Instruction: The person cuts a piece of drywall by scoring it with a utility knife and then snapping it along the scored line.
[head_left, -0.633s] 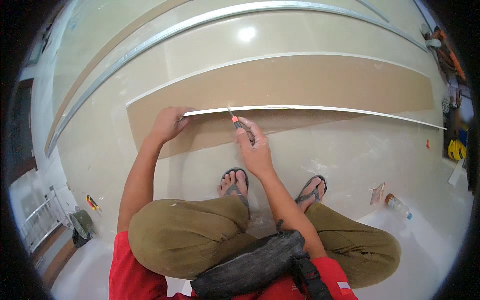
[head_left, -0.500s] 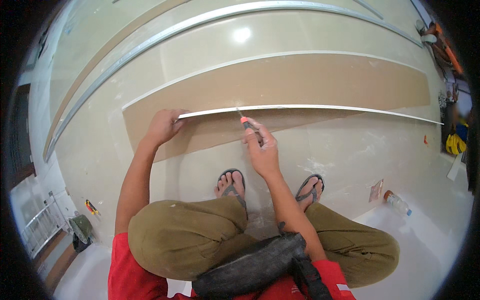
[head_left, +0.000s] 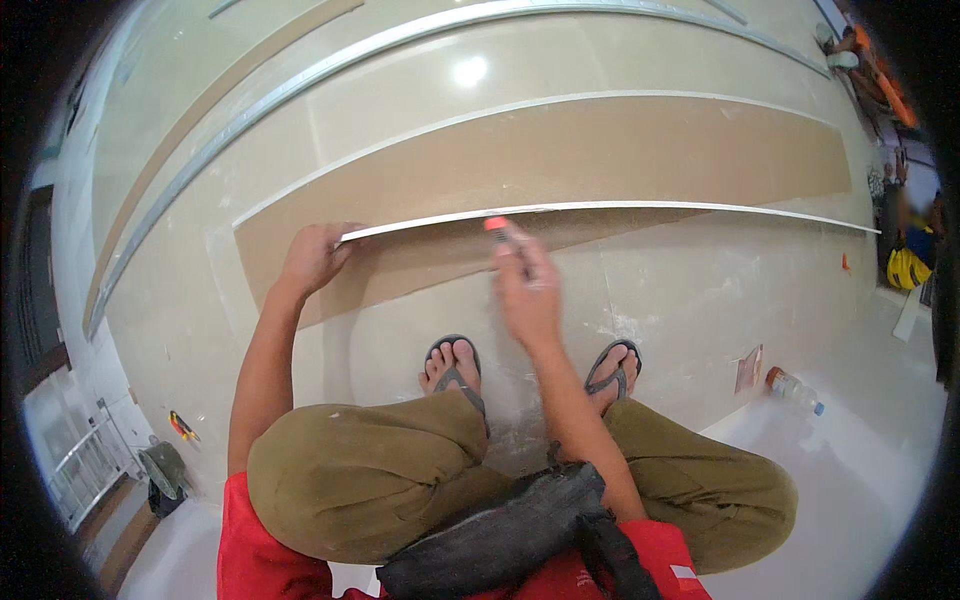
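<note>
— Where was the brown board (head_left: 560,150) seen?

— It was stretched across the pale floor (head_left: 400,370), just beyond the sandalled feet (head_left: 458,372). Its near white edge (head_left: 640,206) was set off by a shadowed brown area below; whether that area belonged to the same sheet could not be told.

— How was it gripped?

— The left end of that edge was pinched firmly between thumb and fingers of the left hand (head_left: 315,258). In the right hand (head_left: 528,285), an orange-tipped tool (head_left: 497,226) was held with the fingers closed around it. The orange end was brought up to the white edge; its tip was too blurred to be made out.

— And what was placed farther out?

— Past the board's far side, a long metal rail (head_left: 540,8) and a narrow brown strip (head_left: 290,38) were laid. To the right, near the floor's edge, a clear bottle (head_left: 796,391) with a blue cap was left on its side.
</note>
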